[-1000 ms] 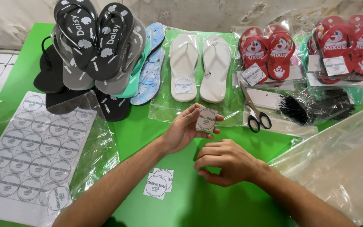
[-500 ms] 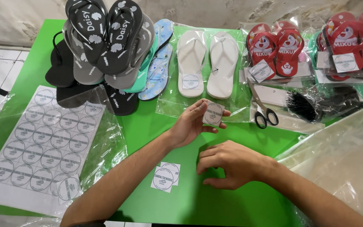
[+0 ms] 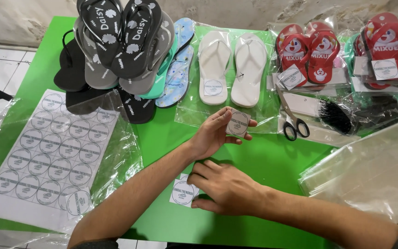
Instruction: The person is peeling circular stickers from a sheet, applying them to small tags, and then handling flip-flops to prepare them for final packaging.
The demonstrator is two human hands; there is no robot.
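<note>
Left hand point(image 3: 213, 136) is raised just above the green tabletop point(image 3: 263, 161), fingers curled, pinching a small square white label with a round printed mark point(image 3: 238, 123) between thumb and fingertips. The label is upright-ish, face toward the camera, just in front of the clear bag holding a pair of plain white flip-flops point(image 3: 231, 67).

Right hand point(image 3: 229, 186) lies palm down on the tabletop, fingers loosely bent, fingertips touching a small stack of cut square white labels point(image 3: 180, 194) lying flat near the front edge. It isn't gripping anything; it rests on them.

Around:
- Large white sheet of round printed stickers in a clear sleeve point(image 3: 49, 154), flat at the left, well apart from both hands.
- Pile of black and grey flip-flops point(image 3: 116, 41) at back left, partly over a teal and a pale blue patterned pair point(image 3: 178, 69).
- Bagged red cartoon-print flip-flops point(image 3: 307, 53) at back right.
- Black-handled scissors point(image 3: 293, 122) just right of the left hand, beside a black bristle brush point(image 3: 335, 115).
- Stack of empty clear plastic bags point(image 3: 369, 166) at the right.
</note>
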